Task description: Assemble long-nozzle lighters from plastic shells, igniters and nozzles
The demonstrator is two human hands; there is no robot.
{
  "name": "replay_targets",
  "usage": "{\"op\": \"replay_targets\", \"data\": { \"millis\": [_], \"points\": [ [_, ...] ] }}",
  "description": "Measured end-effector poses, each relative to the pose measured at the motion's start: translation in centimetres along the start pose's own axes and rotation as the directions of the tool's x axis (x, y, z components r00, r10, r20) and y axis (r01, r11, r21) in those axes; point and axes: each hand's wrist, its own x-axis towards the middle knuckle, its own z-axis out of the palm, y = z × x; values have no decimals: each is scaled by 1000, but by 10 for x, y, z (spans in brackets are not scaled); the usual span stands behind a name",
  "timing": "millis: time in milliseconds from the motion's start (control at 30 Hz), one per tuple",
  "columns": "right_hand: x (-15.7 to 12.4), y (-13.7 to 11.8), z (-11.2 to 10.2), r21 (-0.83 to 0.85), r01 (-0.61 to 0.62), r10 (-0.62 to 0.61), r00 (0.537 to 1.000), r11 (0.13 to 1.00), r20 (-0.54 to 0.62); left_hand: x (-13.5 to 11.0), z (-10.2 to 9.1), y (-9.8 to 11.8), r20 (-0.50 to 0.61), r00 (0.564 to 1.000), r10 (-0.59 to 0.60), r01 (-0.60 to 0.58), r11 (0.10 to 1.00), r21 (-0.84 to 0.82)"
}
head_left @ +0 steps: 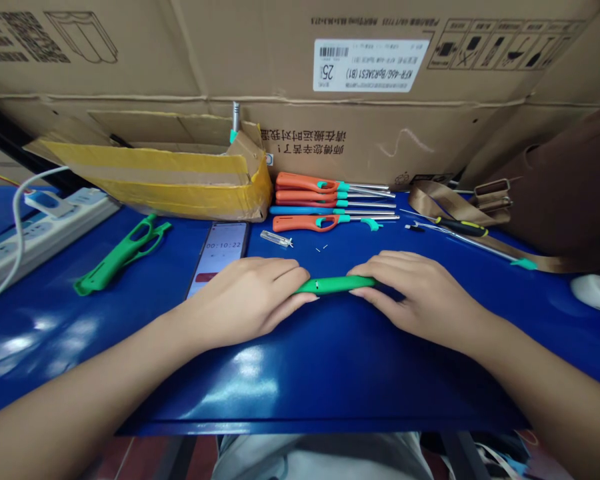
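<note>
A green plastic lighter handle (336,285) lies flat on the blue table (300,373) in front of me. My left hand (245,297) is closed over its left end, fingers pressed down on it. My right hand (415,293) covers its right end the same way. Only the handle's middle shows between the two hands. A small metal screw or pin shows on the green part near my left fingertips.
Several finished orange and blue long lighters (325,200) lie at the back. A green handle shell (120,253) lies at left beside a phone (219,257) showing a timer. Also here: a taped cardboard box (170,177), a power strip (40,223), a yellow-handled screwdriver (463,228), small screws (321,249), a brown bag (570,187).
</note>
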Motion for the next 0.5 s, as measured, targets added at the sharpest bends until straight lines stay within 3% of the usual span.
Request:
{"op": "replay_targets", "data": {
  "millis": [67, 100, 133, 200, 267, 300, 333, 400, 500],
  "points": [
    [1, 0, 1, -8, 18, -18, 1000, 1000, 8, 2, 2, 0, 62, 992, -108, 120, 960, -253],
    [1, -1, 2, -8, 32, -32, 999, 999, 21, 3, 3, 1, 125, 976, -178, 214, 887, -410],
    [1, -2, 2, -6, 48, -48, 998, 999, 37, 5, 5, 2, 215, 945, -247, 326, 760, -562],
    [2, -4, 3, -5, 89, -88, 994, 996, 69, 9, 9, 5, 443, 842, -309, 536, 384, -752],
    [2, -5, 4, -10, 133, -132, 988, 991, 79, 12, 13, 8, 601, 755, -262, 633, 51, -773],
    [2, -6, 4, -13, 151, -150, 986, 988, 79, 13, 13, 9, 631, 738, -239, 644, -33, -765],
    [2, -6, 4, -16, 161, -159, 984, 987, 80, 13, 14, 11, 636, 737, -230, 642, -55, -764],
    [1, -6, 5, -24, 153, -151, 986, 988, 74, 12, 12, 13, 583, 773, -249, 611, 45, -791],
    [0, -5, 4, -30, 103, -101, 993, 994, 52, 8, 10, 13, 335, 895, -294, 439, 455, -775]
  ]
}}
